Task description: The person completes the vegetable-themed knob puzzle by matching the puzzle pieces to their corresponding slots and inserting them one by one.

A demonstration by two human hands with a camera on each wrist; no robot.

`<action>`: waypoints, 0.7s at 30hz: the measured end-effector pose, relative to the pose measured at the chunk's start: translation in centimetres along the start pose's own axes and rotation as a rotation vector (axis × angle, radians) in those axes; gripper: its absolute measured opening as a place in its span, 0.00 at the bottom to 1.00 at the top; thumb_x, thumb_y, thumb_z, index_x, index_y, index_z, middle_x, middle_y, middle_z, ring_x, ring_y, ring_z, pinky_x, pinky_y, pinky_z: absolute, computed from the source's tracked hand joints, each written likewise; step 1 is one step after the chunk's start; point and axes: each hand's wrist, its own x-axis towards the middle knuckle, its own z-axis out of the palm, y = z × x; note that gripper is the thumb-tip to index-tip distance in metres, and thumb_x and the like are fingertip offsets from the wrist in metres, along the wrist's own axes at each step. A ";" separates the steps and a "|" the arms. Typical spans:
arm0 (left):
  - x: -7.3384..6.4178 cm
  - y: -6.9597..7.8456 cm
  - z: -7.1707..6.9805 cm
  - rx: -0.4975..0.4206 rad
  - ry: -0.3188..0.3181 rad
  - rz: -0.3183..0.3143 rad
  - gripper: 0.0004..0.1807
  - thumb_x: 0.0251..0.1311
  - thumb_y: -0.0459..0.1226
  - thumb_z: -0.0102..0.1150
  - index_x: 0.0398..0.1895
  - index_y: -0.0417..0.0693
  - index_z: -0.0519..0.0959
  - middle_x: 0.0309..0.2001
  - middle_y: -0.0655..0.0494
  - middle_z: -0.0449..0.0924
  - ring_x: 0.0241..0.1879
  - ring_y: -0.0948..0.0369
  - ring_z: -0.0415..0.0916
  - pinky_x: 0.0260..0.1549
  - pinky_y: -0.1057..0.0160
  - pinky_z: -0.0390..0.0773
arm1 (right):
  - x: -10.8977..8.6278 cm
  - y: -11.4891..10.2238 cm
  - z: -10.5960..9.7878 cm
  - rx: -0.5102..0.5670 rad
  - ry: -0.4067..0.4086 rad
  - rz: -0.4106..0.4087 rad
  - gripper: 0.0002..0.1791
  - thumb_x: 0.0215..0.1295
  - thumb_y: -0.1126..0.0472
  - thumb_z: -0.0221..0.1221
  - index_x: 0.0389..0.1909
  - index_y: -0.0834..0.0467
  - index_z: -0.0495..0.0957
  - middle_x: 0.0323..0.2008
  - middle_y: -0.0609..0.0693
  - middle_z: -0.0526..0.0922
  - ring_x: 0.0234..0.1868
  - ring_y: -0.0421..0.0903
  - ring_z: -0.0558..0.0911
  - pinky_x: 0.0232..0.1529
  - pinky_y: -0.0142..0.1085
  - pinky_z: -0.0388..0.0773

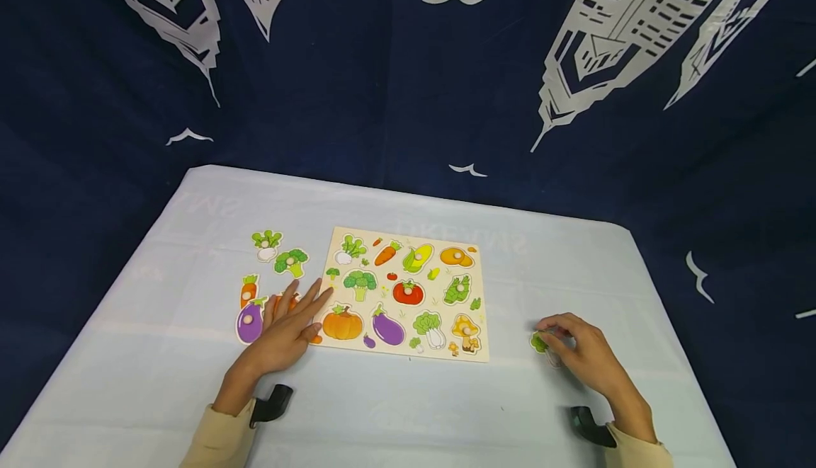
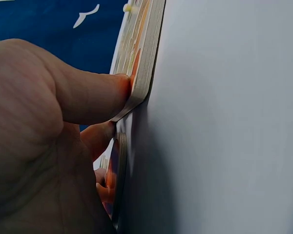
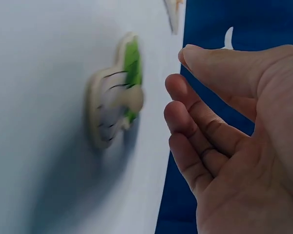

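A cream wooden vegetable puzzle board [image 1: 408,355] lies on the white table. My left hand [image 1: 283,333] rests with spread fingers across the board's left edge; its thumb [image 2: 95,97] touches the board's corner. Those fingers partly cover a pumpkin piece [image 1: 293,301]. Beside that hand lies an eggplant piece [image 1: 249,322]. To the right of the board, my right hand [image 1: 583,355] hovers by a bok choy piece [image 1: 539,343]. In the right wrist view this knobbed piece [image 3: 112,97] is blurred and apart from my loosely bent fingers.
A carrot piece [image 1: 248,291], a broccoli piece [image 1: 291,263] and a turnip piece [image 1: 266,244] lie left of the board. Knobs show on the board's corn [image 1: 417,258], tomato [image 1: 408,293] and mushroom [image 1: 466,332]. A dark blue printed cloth [image 1: 382,100] hangs behind the table.
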 end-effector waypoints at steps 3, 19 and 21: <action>-0.1 0.0 0.0 -0.004 -0.001 -0.002 0.33 0.70 0.29 0.50 0.77 0.44 0.58 0.80 0.40 0.45 0.77 0.35 0.27 0.66 0.31 0.18 | -0.3 0.3 0.1 0.000 -0.027 0.024 0.10 0.59 0.68 0.68 0.41 0.54 0.84 0.36 0.43 0.83 0.36 0.33 0.77 0.34 0.33 0.76; 0.0 -0.2 0.0 -0.009 -0.001 0.007 0.32 0.71 0.30 0.49 0.77 0.45 0.58 0.80 0.40 0.46 0.77 0.36 0.27 0.66 0.31 0.18 | -1.2 1.4 0.8 -0.012 -0.011 -0.003 0.15 0.52 0.74 0.70 0.38 0.55 0.83 0.31 0.40 0.78 0.32 0.32 0.70 0.31 0.30 0.70; 0.0 -0.3 0.0 -0.011 -0.004 0.007 0.32 0.71 0.30 0.49 0.77 0.45 0.58 0.80 0.40 0.46 0.78 0.36 0.26 0.66 0.31 0.18 | -1.3 1.3 0.8 -0.017 -0.014 0.013 0.15 0.52 0.73 0.70 0.37 0.54 0.83 0.31 0.40 0.77 0.32 0.32 0.70 0.32 0.31 0.70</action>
